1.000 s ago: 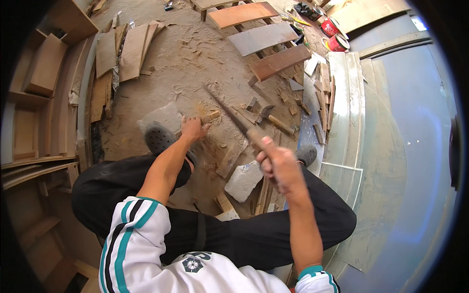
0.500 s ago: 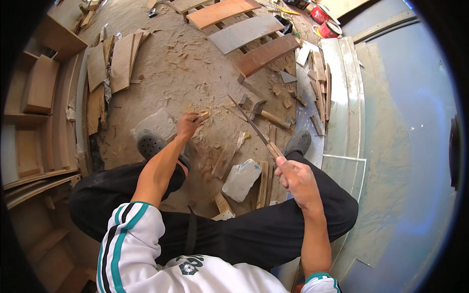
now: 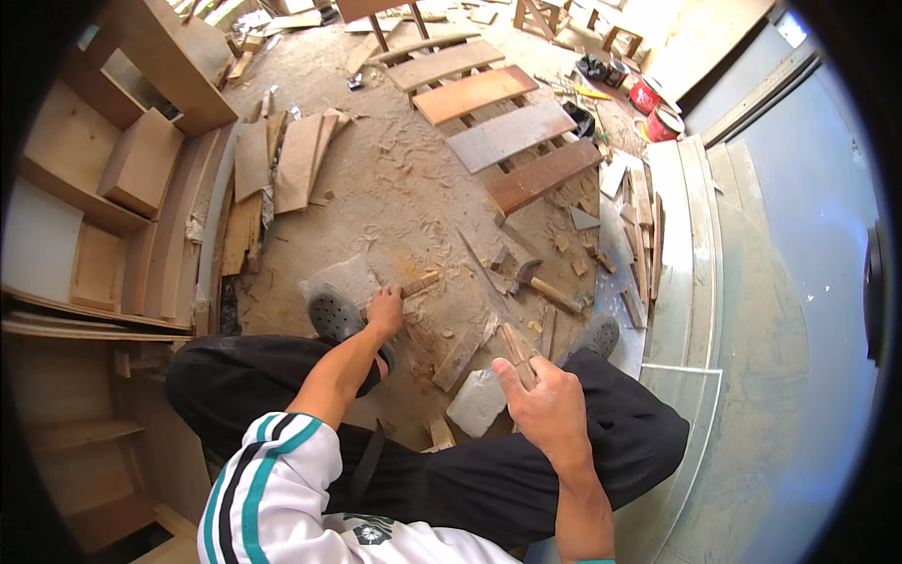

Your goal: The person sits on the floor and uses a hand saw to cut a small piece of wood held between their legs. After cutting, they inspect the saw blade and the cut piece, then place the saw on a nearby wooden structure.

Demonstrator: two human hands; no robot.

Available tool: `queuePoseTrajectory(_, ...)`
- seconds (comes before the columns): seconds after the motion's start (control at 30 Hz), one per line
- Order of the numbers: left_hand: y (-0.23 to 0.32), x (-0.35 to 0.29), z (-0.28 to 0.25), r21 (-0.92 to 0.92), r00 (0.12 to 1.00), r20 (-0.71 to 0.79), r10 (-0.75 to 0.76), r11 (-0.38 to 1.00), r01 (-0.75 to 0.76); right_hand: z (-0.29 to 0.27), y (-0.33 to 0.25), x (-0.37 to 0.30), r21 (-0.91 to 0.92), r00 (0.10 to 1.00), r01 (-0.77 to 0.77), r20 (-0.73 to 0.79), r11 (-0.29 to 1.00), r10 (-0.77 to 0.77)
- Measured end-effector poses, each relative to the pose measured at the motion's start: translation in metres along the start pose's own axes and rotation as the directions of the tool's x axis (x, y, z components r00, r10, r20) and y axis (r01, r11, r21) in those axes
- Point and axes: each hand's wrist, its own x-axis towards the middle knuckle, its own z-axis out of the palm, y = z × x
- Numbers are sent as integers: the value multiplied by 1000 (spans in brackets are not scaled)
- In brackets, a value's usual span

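My left hand (image 3: 383, 310) is closed on a short wood piece (image 3: 421, 283), low over the dusty floor beside my left clog (image 3: 334, 313). In my right hand (image 3: 545, 409) is a long, narrow, tapered blade with a wooden handle (image 3: 518, 344). My fingers wrap its handle, thumb on top, and the blade points away from me toward the middle of the floor. I cannot make out whether its edge is toothed. A claw hammer (image 3: 556, 294) lies just right of the blade. Below it, a pale grey stone block (image 3: 476, 404) sits between my legs.
Painted boards (image 3: 510, 136) rest on supports ahead. Scrap planks (image 3: 299, 162) lean at left beside a wooden cabinet (image 3: 141, 164). Wood strips (image 3: 642, 226) lie at right by glass sheets (image 3: 761, 282). Red cans (image 3: 663, 123) stand at the far right.
My view has shifted, showing more of the far floor. My left hand has come down nearer my left clog with the wood piece. My right hand has moved closer to the middle, still holding the blade.
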Motion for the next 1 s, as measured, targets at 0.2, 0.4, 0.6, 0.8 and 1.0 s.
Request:
queuePoseTrajectory(0.2,21,-2,-29,38,984,176,8,999,-15,1,-18,3,10,990,138,-13,990,-137)
queuePoseTrajectory(0.4,6,0,-28,51,994,70,89,994,-92,1,-25,5,22,987,160,5,987,-160)
queuePoseTrajectory(0.6,-1,6,-29,70,999,17,45,996,-46,5,-19,9,-46,994,99,53,994,-97)
queuePoseTrajectory(0.8,-15,9,-9,58,1000,-19,1,998,0,19,-31,29,-119,991,32,136,992,-16)
queuePoseTrajectory(1.0,-17,14,-9,63,999,-4,48,997,-48,37,-28,44,137,943,86,308,987,-125)
